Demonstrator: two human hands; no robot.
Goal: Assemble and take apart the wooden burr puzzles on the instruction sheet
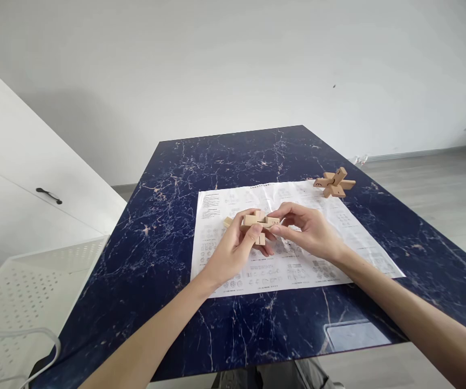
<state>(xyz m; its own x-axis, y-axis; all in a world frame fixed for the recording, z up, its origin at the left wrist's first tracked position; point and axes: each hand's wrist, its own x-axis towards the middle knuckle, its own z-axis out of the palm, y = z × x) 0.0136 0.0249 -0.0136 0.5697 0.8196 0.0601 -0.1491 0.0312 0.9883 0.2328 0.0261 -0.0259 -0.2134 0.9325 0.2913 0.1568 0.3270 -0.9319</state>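
Blue veined table point(208, 167); both hands hold wooden blocks point(252, 220) over printed sheet point(297, 197).

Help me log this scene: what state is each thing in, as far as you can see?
Held wooden pieces: fitted together, a gap showing on top
Left hand: closed on the held wooden pieces
Right hand: gripping their right end
Second wooden cluster: joined, standing by the sheet's far right corner
Printed sheet: unfolded, creased
Cabinet: shut
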